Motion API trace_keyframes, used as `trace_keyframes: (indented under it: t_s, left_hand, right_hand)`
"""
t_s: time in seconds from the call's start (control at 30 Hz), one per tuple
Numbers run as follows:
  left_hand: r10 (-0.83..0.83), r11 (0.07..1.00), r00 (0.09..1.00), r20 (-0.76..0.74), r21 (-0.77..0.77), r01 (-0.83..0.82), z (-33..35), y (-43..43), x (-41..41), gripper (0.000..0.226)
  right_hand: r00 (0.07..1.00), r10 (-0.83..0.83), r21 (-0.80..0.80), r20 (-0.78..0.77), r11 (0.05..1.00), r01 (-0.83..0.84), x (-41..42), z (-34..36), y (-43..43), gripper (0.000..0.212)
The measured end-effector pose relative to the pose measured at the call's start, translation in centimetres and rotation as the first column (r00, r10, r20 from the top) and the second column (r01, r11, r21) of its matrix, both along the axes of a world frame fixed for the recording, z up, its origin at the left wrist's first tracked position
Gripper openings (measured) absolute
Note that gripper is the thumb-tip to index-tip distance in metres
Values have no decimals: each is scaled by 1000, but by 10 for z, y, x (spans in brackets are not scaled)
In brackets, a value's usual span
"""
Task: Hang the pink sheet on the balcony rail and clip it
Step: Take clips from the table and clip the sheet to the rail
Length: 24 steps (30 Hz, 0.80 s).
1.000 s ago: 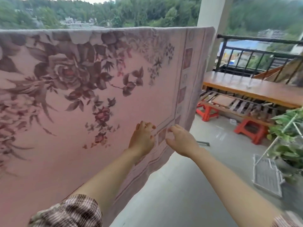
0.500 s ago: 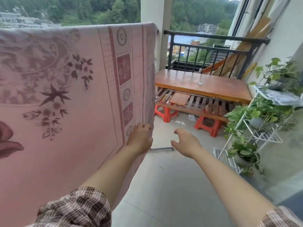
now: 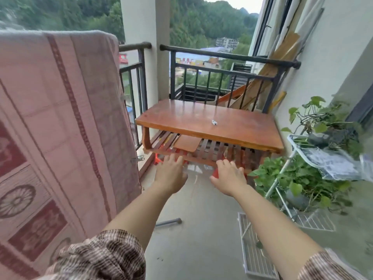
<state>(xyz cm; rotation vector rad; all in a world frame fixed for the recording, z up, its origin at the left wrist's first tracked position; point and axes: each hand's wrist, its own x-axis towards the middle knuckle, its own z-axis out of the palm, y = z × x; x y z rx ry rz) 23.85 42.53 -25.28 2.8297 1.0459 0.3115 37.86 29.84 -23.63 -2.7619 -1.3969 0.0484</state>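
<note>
The pink sheet with dark red borders hangs over the balcony rail at the left, its right edge falling almost to the floor. A small white clip lies on the wooden table ahead. My left hand is stretched forward, empty, fingers loosely apart, clear of the sheet's edge. My right hand reaches out beside it, also empty and open. Both hands hover in front of the table's lower shelf.
A second rail section runs behind the table. Red plastic stools stand under the table. A white wire plant rack with leafy pots fills the right side. Boards lean in the far corner. A grey bar lies on the floor.
My left hand has come off the sheet's edge. Both hands have moved forward and right toward the table as my view swung right, away from the sheet.
</note>
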Motion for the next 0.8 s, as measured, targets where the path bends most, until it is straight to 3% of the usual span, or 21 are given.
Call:
trace_keyframes:
  t_s: [0.2, 0.4, 0.8]
  left_hand:
    - [-20, 994, 998, -51, 111, 26, -4, 72, 119, 60]
    - [-77, 991, 997, -18, 111, 78, -28, 164, 242, 54]
    - [-124, 991, 988, -92, -55, 120, -68, 350, 451, 50]
  right_hand:
    - [997, 2, 69, 77, 998, -7, 103, -10, 65, 54]
    - [988, -31, 16, 149, 999, 29, 221, -30, 156, 62]
    - [999, -49, -45, 4, 998, 49, 416, -52, 352, 66]
